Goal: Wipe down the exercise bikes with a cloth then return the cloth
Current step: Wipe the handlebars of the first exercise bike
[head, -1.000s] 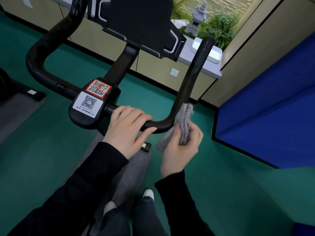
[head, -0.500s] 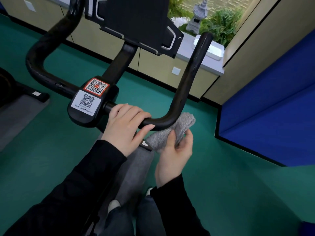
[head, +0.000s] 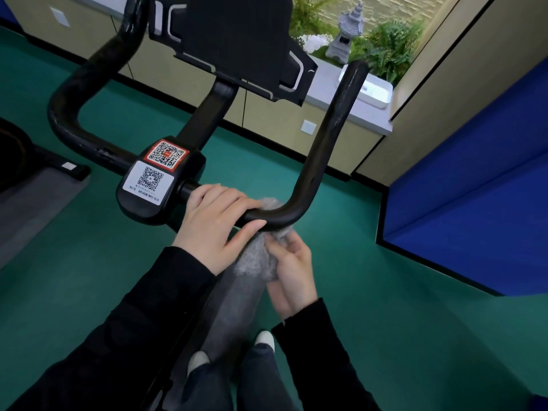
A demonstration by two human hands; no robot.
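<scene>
Down off the right upright since a second ago, and now tucked under the bend of the handlebar (head: 322, 149) at centre frame: the grey cloth (head: 259, 258), wrapped up from below and showing a tuft behind the bar. Pinched from underneath by the right hand (head: 293, 271), fingers curled into the fabric. Clamped over the bar just left of it, the left hand (head: 215, 223), fingers over the top, thumb beneath, touching the cloth. Same grip there as before, steadying.

Looks like the right horn done and the wipe heading inward along the crossbar. Blocked straight away, though, by that left hand. Needs lifting or shifting before any run toward the clamp block (head: 154, 180) with its two QR stickers. No telling whether the left horn at upper left or the console mount (head: 237, 40) at top centre got wiped.

At the left edge, part of another bike (head: 13, 155) beside a grey mat (head: 29, 200), so probably more wiping to come. At upper right, a counter with a white tray (head: 375, 91) and a stone lantern (head: 345, 31) among ferns. Blue panel (head: 474, 197) at right. Nowhere near returning the cloth yet.
</scene>
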